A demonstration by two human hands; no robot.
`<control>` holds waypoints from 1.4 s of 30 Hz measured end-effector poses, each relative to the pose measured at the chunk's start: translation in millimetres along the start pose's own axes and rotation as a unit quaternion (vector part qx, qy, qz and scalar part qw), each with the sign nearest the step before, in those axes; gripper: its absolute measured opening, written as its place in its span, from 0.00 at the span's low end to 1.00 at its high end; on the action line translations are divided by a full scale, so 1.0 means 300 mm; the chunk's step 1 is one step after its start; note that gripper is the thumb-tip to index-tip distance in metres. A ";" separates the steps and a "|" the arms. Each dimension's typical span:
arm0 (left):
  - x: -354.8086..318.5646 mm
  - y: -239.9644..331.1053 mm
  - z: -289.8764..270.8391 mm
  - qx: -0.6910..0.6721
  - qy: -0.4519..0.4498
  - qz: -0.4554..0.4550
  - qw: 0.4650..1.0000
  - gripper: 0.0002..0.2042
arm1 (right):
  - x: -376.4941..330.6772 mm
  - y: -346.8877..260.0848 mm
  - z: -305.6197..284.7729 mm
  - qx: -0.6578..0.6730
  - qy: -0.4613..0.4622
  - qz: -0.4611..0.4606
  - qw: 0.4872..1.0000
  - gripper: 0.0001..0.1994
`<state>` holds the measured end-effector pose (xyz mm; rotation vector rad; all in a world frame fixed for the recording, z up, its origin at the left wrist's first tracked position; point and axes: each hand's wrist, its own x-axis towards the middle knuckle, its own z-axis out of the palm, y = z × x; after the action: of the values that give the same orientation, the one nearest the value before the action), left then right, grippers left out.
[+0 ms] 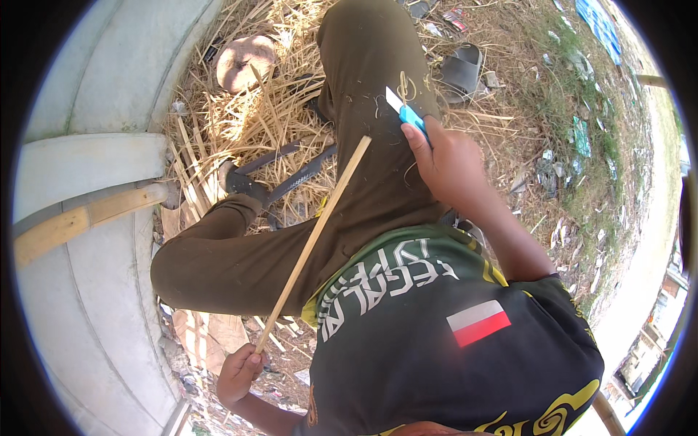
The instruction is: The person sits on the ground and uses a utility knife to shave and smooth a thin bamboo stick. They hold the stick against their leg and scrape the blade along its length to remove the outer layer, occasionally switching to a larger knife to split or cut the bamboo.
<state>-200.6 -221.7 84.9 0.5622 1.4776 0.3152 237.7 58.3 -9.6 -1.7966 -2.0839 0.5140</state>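
My left hand (240,376) is closed around the lower end of a long, pale, thin strip of wood or bamboo (314,240). The strip slants up and to the right across my lap, its far end over my thigh. In my right hand (452,166), raised over the right leg, is a light-blue knife (412,118), its short pale blade pointing up and left. The blade stands apart from the strip. A thin curled shaving (407,87) lies on the brown trouser leg (371,54) beside the blade.
Loose straw-like shavings (254,120) cover the ground ahead and left, around a round brownish lump (246,64). A grey sandal (461,70) lies beyond my right leg. Along the left runs a pale wall (94,305) with a bamboo pole (87,218). Littered grass (574,145) spreads right.
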 end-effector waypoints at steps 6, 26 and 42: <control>-0.035 -0.002 0.003 -0.018 0.097 0.063 0.993 0.14 | -0.022 0.011 0.013 0.022 0.022 -0.024 0.999 0.23; 0.799 0.715 0.632 0.185 0.063 0.395 0.898 0.15 | 0.001 0.034 -0.022 -0.026 -0.024 -0.068 0.997 0.24; 0.707 0.642 0.634 0.207 0.102 0.330 0.915 0.15 | -0.022 0.034 0.023 -0.091 0.026 -0.100 0.990 0.25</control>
<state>31.7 20.1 8.4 1.4164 1.5260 0.6051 244.3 52.7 -20.8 -1.6479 -2.3068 0.2282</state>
